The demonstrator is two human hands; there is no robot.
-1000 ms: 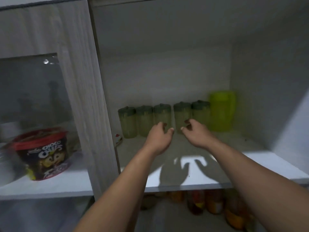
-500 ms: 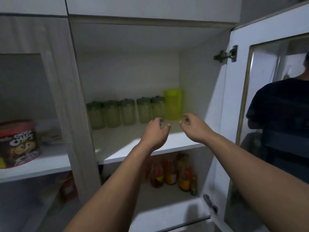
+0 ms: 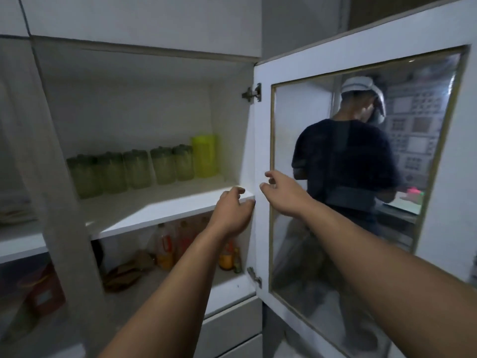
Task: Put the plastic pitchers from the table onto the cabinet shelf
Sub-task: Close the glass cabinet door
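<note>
Translucent green plastic pitchers (image 3: 139, 169) stood upright on the shelf (image 3: 165, 210) while your left hand (image 3: 233, 213) and right hand (image 3: 284, 193) hovered empty, fingers loosely spread.

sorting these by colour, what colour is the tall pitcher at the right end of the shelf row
Bright yellow-green, translucent plastic pitcher; the head view shows it.
</note>
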